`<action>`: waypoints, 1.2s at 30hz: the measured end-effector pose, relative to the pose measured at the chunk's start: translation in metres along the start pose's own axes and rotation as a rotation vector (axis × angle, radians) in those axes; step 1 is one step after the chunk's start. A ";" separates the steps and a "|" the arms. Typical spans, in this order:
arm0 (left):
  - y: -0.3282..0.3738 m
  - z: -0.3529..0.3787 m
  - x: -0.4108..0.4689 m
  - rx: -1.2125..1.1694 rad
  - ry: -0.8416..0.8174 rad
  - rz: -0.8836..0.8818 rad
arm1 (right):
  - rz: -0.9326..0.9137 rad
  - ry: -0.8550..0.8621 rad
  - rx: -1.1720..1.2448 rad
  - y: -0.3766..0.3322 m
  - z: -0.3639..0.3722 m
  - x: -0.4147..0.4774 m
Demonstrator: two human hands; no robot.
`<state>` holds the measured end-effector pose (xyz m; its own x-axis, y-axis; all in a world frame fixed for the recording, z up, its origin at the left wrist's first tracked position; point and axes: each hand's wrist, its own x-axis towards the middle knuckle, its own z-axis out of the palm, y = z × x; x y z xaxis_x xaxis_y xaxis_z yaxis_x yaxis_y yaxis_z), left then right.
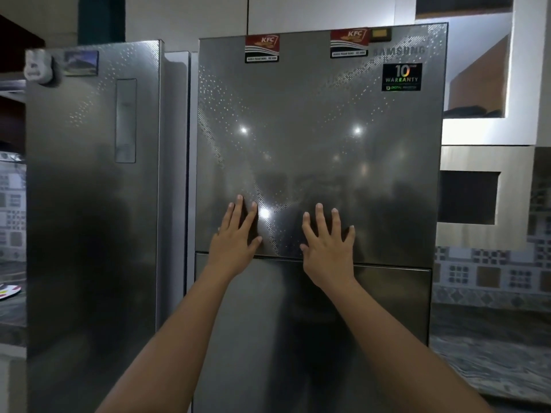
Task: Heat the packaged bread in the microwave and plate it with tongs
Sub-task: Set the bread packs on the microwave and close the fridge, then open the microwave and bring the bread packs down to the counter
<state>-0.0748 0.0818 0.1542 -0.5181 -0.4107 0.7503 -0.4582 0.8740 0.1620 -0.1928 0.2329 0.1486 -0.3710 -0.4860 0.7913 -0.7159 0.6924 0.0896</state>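
Observation:
A tall grey fridge fills the middle of the head view. Its upper door (322, 120) is closed and carries stickers along the top. My left hand (235, 239) and my right hand (328, 242) both press flat against the lower part of that upper door, fingers straight and spread, just above the seam to the lower door (387, 308). Neither hand holds anything. No bread package, microwave, plate or tongs can be seen.
A second grey fridge (92, 189) stands close on the left with a recessed handle (125, 120). A counter (489, 362) with a patterned tile backsplash lies to the right, under open wall shelves (477, 84). Another counter edge shows at far left.

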 end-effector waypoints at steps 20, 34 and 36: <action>-0.171 -0.063 -0.113 -0.189 -0.279 -0.294 | -0.210 -0.336 0.579 -0.200 -0.006 -0.038; -0.523 -0.208 -0.228 0.148 -0.265 -0.700 | -0.372 -0.697 1.019 -0.604 0.034 -0.027; -0.561 -0.221 -0.237 0.179 -0.261 -0.736 | -0.385 -0.723 1.045 -0.648 0.040 -0.026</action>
<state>0.4645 -0.2534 0.0275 -0.1804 -0.9324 0.3131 -0.8455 0.3096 0.4350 0.2566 -0.2243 0.0453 -0.0397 -0.9552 0.2932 -0.8397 -0.1271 -0.5279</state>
